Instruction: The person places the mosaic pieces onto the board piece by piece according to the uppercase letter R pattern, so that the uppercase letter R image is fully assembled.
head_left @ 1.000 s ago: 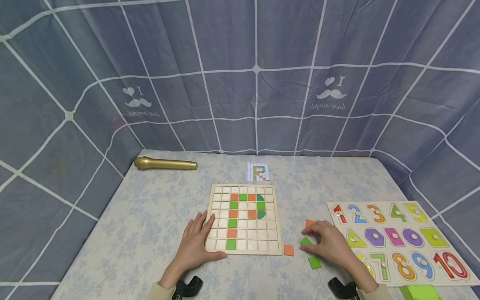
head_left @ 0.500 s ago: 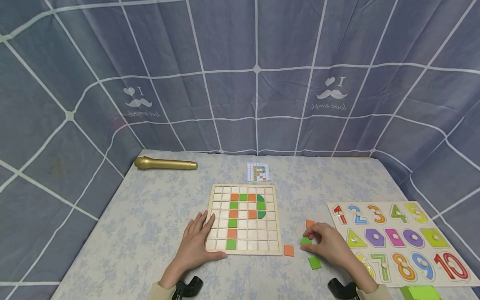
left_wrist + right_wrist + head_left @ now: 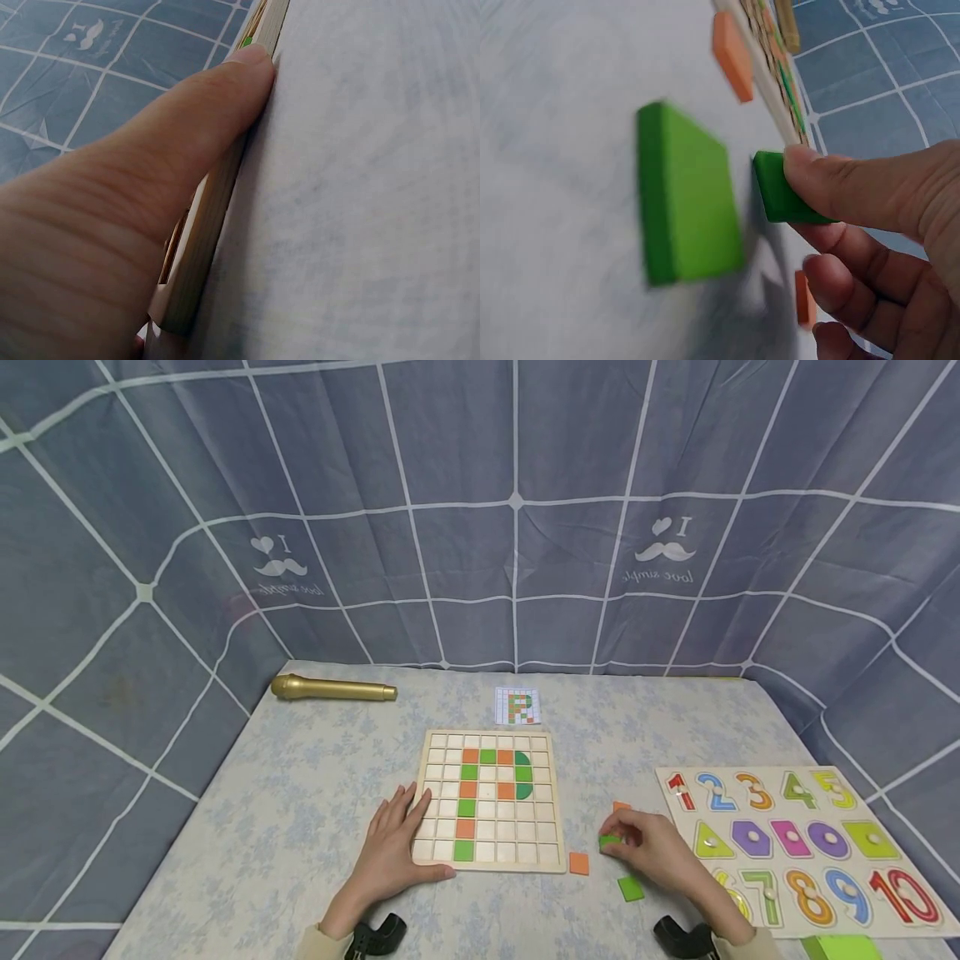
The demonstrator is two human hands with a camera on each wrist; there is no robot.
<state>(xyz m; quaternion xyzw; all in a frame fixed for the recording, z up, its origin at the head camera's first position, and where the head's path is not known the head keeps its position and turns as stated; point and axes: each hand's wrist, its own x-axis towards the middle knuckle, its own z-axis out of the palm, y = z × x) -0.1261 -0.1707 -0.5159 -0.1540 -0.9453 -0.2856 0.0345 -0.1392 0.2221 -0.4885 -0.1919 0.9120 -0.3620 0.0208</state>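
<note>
A wooden grid board (image 3: 525, 831) lies mid-table, with orange and green tiles set in a P-like pattern. My left hand (image 3: 392, 843) rests along its lower left corner, fingers spread; in the left wrist view the thumb (image 3: 202, 97) lies along the frame's near edge. To the right of the board, my right hand (image 3: 654, 847) pinches a green square tile (image 3: 775, 191) between thumb and fingers. Close to that hand are another green tile (image 3: 631, 888), an orange tile (image 3: 579, 863) and a second orange tile (image 3: 621, 806), partly hidden behind the fingers.
A small pattern card (image 3: 517, 706) lies beyond the board. At the back left is a gold microphone (image 3: 333, 688). A number and shape puzzle board (image 3: 723, 818) covers the right side, with a lime green block (image 3: 840, 947) below it. A checked curtain (image 3: 480, 552) surrounds the table.
My right hand's thumb and fingers have closed on the green tile, which was lying on the cloth between them. The left hand keeps its place on the board.
</note>
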